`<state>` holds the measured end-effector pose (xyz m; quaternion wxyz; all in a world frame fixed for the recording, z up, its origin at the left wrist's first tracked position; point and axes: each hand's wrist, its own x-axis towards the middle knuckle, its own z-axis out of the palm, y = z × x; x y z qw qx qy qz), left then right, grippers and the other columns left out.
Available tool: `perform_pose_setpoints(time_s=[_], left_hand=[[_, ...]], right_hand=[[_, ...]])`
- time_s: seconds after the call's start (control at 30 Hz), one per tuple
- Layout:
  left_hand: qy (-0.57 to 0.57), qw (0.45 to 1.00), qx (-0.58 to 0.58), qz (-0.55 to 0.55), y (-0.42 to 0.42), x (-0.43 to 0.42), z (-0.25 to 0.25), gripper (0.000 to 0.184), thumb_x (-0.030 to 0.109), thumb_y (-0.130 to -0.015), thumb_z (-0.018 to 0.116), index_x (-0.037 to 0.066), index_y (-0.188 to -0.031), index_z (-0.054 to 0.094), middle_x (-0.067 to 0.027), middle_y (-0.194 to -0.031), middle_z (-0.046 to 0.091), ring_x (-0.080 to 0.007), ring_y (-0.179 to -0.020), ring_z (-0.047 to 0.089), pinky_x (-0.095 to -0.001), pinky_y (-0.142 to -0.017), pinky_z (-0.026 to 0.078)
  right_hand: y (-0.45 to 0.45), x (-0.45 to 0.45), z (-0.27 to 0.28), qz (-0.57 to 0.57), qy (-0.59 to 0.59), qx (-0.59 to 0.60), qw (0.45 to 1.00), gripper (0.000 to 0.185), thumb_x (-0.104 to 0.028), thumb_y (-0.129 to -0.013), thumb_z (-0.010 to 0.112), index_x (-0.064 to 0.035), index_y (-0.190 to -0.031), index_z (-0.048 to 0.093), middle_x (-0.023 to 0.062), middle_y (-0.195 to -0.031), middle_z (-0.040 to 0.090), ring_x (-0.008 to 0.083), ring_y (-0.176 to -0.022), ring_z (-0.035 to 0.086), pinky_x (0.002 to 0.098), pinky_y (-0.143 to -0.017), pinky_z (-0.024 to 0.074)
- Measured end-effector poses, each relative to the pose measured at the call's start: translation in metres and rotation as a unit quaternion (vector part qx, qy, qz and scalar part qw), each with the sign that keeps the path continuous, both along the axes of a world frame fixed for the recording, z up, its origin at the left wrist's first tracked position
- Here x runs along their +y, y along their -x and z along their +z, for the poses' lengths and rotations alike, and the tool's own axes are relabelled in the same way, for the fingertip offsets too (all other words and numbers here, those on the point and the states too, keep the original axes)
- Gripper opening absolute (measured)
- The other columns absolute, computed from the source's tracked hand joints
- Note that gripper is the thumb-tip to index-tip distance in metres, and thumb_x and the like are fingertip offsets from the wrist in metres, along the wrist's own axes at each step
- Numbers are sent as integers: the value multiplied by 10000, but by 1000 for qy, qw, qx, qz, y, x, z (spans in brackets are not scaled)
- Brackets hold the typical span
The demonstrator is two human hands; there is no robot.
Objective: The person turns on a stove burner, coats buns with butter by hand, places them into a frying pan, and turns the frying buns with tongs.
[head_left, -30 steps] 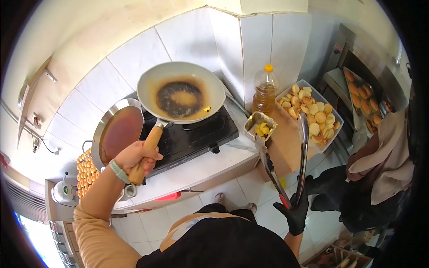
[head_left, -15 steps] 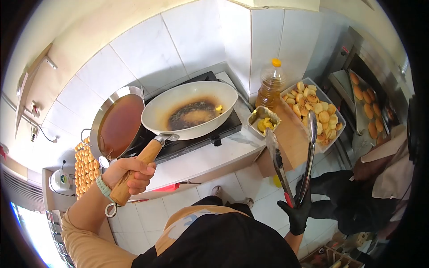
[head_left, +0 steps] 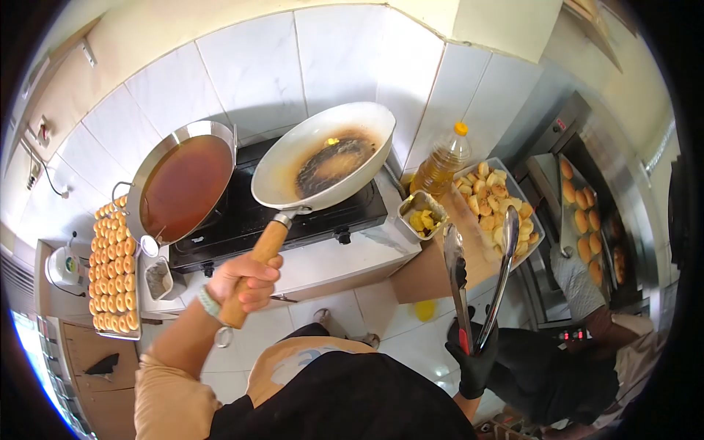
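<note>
My left hand [head_left: 248,284] is wrapped around the wooden handle of a white frying pan [head_left: 282,169]. The pan is tilted over the black gas stove [head_left: 198,246], its inside browned and scorched dark. A small yellow lump [head_left: 333,141] lies on the pan's far side. In a black glove, my right hand [head_left: 473,361] grips metal tongs [head_left: 458,282] with red on the handle, their arms apart and pointing up. Beyond the tongs is a small metal tin [head_left: 405,214] with yellow fat in it.
A wide pan of reddish-brown liquid [head_left: 183,187] sits on the stove's left. Ring-shaped pastries [head_left: 114,271] fill a tray. An oil bottle [head_left: 440,165] stands beside a tub of bread pieces [head_left: 495,205]. A co-worker's mitted hand [head_left: 576,282] touches a tray of buns [head_left: 583,220] at the oven.
The pan has tilted more, and the yellow lump has shifted from its right side to its far side. The view has turned. The co-worker's mitted hand now reaches the oven tray.
</note>
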<state>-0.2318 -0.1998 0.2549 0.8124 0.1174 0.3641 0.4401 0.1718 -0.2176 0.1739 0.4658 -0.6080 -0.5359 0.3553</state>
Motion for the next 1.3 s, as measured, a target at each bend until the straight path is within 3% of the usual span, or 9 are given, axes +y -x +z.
perform_pose_setpoints(time_s=[0.1, 0.2, 0.37, 0.53, 0.63, 0.67, 0.77, 1.03, 1.3], left_hand=[[-63, 996, -63, 4, -9, 4, -56, 201, 1, -756, 546, 91, -829, 381, 34, -497, 362, -82, -316, 356, -238, -293, 296], [-108, 987, -116, 3, -22, 14, -99, 216, -10, -748, 560, 93, -814, 382, 28, -492, 361, -95, -315, 367, -243, -298, 313], [-152, 988, -4, 2, -27, 43, -136, 213, -8, -730, 597, 71, -768, 403, -6, -503, 418, -132, -328, 423, -272, -312, 360], [-187, 960, 207, 17, -17, 66, -147, 189, 1, -708, 603, 40, -766, 428, -33, -513, 460, -137, -334, 457, -272, -313, 379], [-160, 955, 250, 16, -7, 78, -136, 172, 14, -696, 597, 21, -766, 440, -48, -534, 478, -140, -337, 463, -273, -326, 401], [-162, 956, 244, 7, -2, 80, -133, 162, 27, -696, 591, 15, -771, 448, -52, -546, 482, -136, -344, 462, -266, -333, 410], [-136, 959, 248, -2, 5, 83, -132, 161, 34, -700, 594, 18, -766, 448, -45, -544, 473, -132, -353, 460, -266, -333, 407], [-96, 970, 224, 14, 22, 89, -132, 187, 50, -722, 608, 70, -714, 423, -11, -525, 432, -122, -346, 435, -262, -323, 373], [-72, 980, 186, 18, 43, 94, -134, 208, 128, -768, 580, 19, -912, 480, -34, -535, 454, -140, -340, 434, -262, -314, 370]], right_hand=[[-1, -1, 8, 19, -35, -52, 998, 985, -51, -472, 838, 34, -1296, 305, 129, -1178, 488, 199, -1056, 485, 331, -892, 411], [0, -3, 20, 5, -37, -73, 997, 961, -19, -489, 816, 30, -1300, 301, 111, -1016, 546, 185, -839, 574, 284, -718, 491], [26, -6, 54, -39, 19, -57, 997, 927, 26, -511, 776, 27, -1304, 296, 29, -704, 497, 100, -519, 511, 217, -439, 424], [30, -5, 49, 11, -70, -154, 985, 939, -53, -493, 818, 37, -1287, 323, 90, -853, 580, 133, -713, 569, 258, -638, 477], [14, -6, 27, 7, -103, -195, 975, 947, -100, -484, 836, 35, -1276, 334, 131, -971, 592, 148, -828, 574, 288, -752, 466], [13, -10, 27, 1, -57, -145, 988, 954, -104, -482, 840, 40, -1274, 330, 149, -1063, 553, 178, -928, 548, 302, -809, 444], [29, -12, 38, -34, 24, -24, 999, 964, -105, -473, 843, 46, -1274, 329, 146, -1084, 538, 179, -963, 529, 291, -827, 431], [23, -9, 22, -58, 59, -123, 989, 983, -147, -464, 863, 32, -1277, 340, 83, -1024, 551, 126, -833, 520, 252, -722, 448], [40, 11, 3, -35, 2, -98, 995, 939, -143, -499, 856, 23, -1271, 348, 66, -1036, 529, 110, -824, 482, 244, -695, 441]])
